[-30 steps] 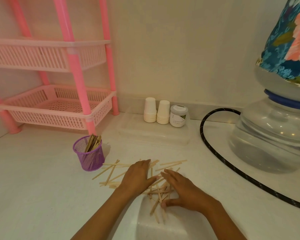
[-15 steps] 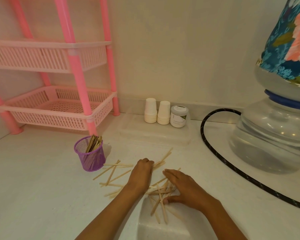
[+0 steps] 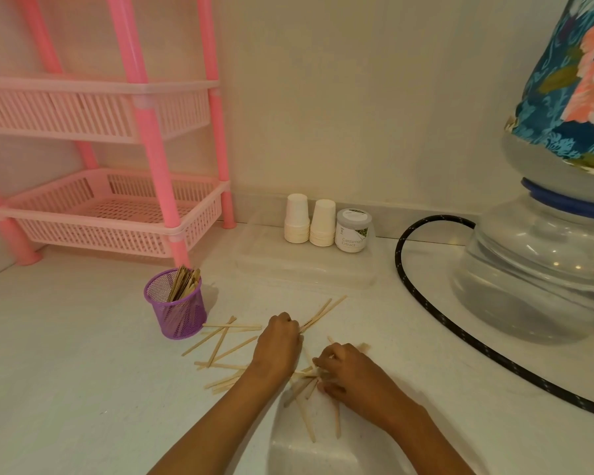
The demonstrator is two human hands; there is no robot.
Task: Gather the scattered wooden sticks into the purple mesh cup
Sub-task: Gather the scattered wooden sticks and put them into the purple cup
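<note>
The left hand (image 3: 279,344) is closed around a few sticks (image 3: 227,347), and the right hand (image 3: 348,375) pinches more just beside it. It would help to line the ends up first. The cup (image 3: 177,305) stands near the left hand, on its far left, already part full.

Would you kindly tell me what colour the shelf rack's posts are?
Bright pink posts, with paler pink baskets; seen in the head view.

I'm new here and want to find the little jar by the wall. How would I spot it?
Start at the pink rack on the left and follow the wall right, toward the big water bottle. Three small things stand in a row there: two stacks of white cups, then the jar. It alone has a grey lid and a printed label.
</note>
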